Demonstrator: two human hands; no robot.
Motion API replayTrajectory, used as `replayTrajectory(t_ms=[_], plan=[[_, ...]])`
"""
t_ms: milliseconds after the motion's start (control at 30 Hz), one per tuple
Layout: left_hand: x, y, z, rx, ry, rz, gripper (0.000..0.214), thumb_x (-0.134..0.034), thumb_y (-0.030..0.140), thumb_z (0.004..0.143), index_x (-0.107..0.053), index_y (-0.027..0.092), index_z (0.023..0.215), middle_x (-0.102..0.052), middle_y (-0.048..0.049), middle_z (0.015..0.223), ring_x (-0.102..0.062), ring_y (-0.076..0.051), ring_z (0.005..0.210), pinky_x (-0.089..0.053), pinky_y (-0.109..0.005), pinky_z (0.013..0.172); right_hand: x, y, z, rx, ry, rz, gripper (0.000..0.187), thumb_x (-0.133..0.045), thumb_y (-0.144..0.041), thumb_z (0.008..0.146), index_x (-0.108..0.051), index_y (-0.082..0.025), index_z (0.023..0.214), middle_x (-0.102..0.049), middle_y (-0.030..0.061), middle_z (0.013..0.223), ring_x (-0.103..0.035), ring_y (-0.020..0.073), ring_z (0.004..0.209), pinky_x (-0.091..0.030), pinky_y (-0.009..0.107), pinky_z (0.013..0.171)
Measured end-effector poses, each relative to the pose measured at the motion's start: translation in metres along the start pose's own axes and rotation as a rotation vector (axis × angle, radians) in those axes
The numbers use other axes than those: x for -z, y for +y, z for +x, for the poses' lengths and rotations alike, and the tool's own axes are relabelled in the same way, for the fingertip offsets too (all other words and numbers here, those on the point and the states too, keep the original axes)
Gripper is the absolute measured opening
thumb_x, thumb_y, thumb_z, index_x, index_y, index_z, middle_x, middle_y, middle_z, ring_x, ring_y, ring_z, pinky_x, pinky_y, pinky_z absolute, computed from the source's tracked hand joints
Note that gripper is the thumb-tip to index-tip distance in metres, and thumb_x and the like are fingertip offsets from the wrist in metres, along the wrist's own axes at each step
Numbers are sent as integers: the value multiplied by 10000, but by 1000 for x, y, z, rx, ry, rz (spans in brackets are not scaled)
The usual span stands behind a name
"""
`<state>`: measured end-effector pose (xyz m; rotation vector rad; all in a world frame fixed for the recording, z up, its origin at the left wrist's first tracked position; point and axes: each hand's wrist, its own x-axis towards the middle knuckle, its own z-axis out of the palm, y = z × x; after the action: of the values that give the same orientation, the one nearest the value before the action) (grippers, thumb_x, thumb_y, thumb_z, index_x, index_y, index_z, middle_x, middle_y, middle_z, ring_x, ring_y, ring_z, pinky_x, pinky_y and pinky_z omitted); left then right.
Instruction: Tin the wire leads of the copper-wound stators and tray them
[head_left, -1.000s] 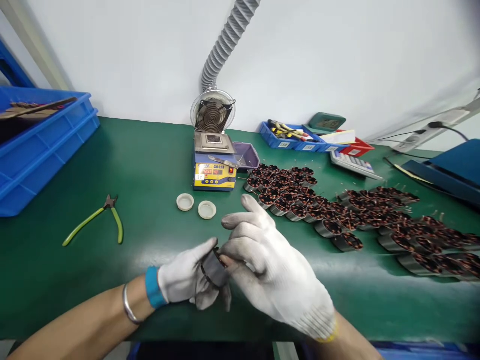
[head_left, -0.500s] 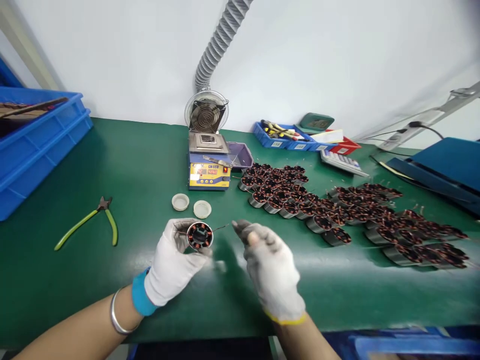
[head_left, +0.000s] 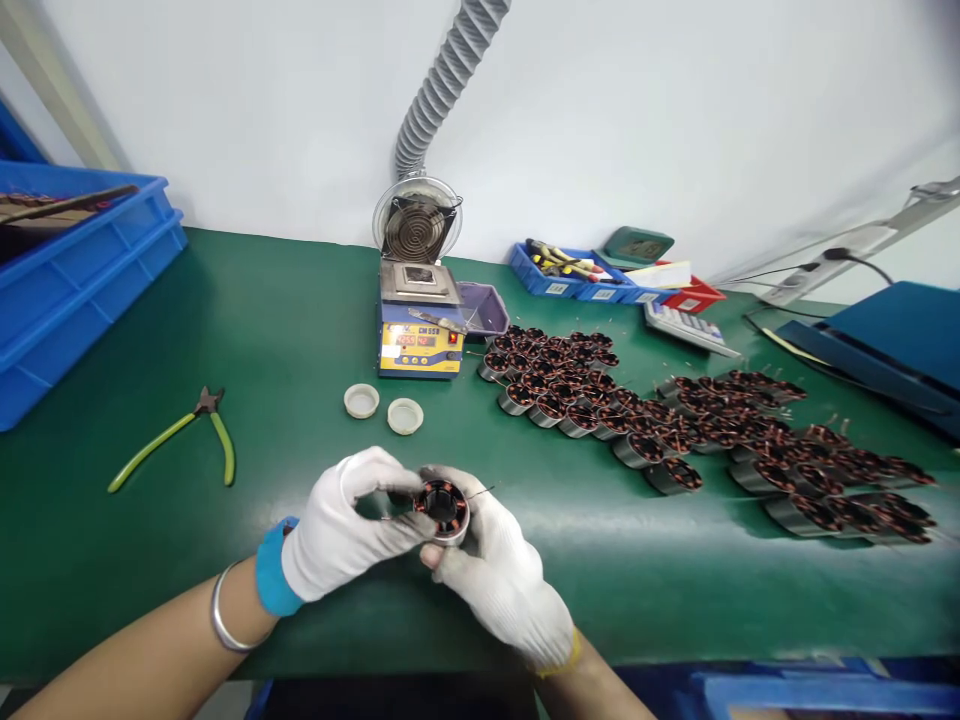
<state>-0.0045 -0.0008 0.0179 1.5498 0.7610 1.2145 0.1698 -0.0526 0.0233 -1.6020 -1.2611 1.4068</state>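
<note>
Both gloved hands meet at a motor stator, a short metal ring with copper windings inside, held just above the table's front half. My left hand has its thumb and fingertips closed on the ring's left side, leaving a gap by the palm. Around the right side curl the fingers of my right hand, with the thumb below at the near edge. A thin wire lead sticks out to the right over the right hand. Beyond the hands stand two small pale round dishes, a left dish and a right dish.
Green-handled cutters lie open on the left. A yellow-blue solder pot stands at the back under an extraction hose. Rows of stators fill the right side. A blue crate sits at far left.
My right hand has come left and taken hold of the stator's right side. The stator has moved right and slightly nearer, my left hand shifting its grip to the left edge.
</note>
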Motion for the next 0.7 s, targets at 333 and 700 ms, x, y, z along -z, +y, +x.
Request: replayTrajectory(t_ms=[333, 700], plan=[[-6, -24, 3, 487, -16, 73, 631, -772, 486, 659, -596, 147, 1162, -665, -79, 909, -643, -203, 716, -540, -332, 658, 29, -6, 36, 110, 169, -281, 615, -691, -290, 699, -542, -261, 1295, -651, 49, 1211, -635, 241, 1087, -490, 408, 1004], [-11, -28, 3, 309, -388, 625, 309, -630, 453, 781, -679, 213, 969, -681, -32, 888, -642, -216, 785, -470, -295, 700, 34, -22, 102, 185, 181, -902, 511, -638, -291, 771, -569, -240, 1275, -604, 78, 1247, -591, 288, 1114, -452, 437, 986]])
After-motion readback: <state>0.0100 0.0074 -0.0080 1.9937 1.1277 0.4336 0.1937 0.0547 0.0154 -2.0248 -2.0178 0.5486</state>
